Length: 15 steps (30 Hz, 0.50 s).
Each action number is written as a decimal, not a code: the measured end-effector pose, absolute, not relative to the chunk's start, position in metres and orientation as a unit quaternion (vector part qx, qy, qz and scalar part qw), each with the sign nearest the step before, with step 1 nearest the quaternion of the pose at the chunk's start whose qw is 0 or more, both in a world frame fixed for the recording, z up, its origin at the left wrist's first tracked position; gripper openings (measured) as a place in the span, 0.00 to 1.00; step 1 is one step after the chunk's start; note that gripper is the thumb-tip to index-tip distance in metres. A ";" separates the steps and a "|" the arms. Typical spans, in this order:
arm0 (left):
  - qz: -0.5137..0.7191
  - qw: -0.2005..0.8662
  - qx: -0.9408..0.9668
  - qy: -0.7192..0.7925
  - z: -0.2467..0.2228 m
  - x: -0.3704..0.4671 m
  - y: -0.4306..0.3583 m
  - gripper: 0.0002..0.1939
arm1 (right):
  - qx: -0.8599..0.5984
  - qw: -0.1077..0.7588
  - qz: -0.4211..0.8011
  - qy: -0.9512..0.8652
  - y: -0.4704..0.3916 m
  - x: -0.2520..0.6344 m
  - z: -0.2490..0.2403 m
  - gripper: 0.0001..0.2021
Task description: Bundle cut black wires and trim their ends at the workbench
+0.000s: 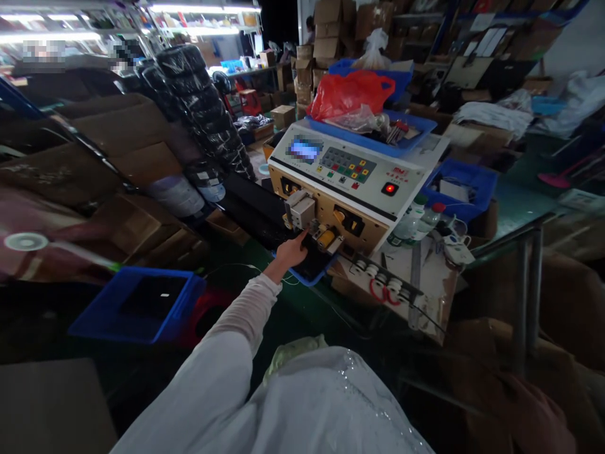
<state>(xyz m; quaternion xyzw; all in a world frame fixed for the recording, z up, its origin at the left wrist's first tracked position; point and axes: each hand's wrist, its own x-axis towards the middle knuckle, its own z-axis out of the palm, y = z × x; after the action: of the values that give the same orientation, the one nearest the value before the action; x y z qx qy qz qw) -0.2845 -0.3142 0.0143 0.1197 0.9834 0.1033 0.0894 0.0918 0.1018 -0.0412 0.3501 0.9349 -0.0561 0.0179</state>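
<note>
My left hand reaches forward to the front of a wire cutting machine. Its index finger is stretched out, with the tip at or just beside the metal cutter head; contact is hard to judge. I see nothing held in this hand. Right of the fingertip sits a yellow roller. The machine has a lit screen, a keypad and a glowing red switch. Low at the right edge, my right hand is dark and smeared, near cardboard, its fingers unclear.
A blue bin stands on the left. White wire guides project from the machine's right side, near plastic bottles. On top lies a blue tray with a red bag. A metal frame rises at right.
</note>
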 end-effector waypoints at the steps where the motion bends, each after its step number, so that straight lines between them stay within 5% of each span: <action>1: 0.109 0.090 0.117 0.983 0.015 -0.284 -0.314 0.36 | 0.354 0.017 -0.045 0.934 0.102 0.091 -0.040 0.21; 15: 0.168 0.091 0.113 0.975 0.004 -0.288 -0.316 0.37 | 0.416 0.030 -0.069 0.906 0.105 0.083 -0.034 0.19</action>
<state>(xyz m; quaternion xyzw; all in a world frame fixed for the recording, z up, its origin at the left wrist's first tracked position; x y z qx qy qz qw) -0.2878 -0.3162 0.0040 0.1133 0.9750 0.1680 0.0911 0.0834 0.1047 -0.0344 0.4158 0.9064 -0.0688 0.0297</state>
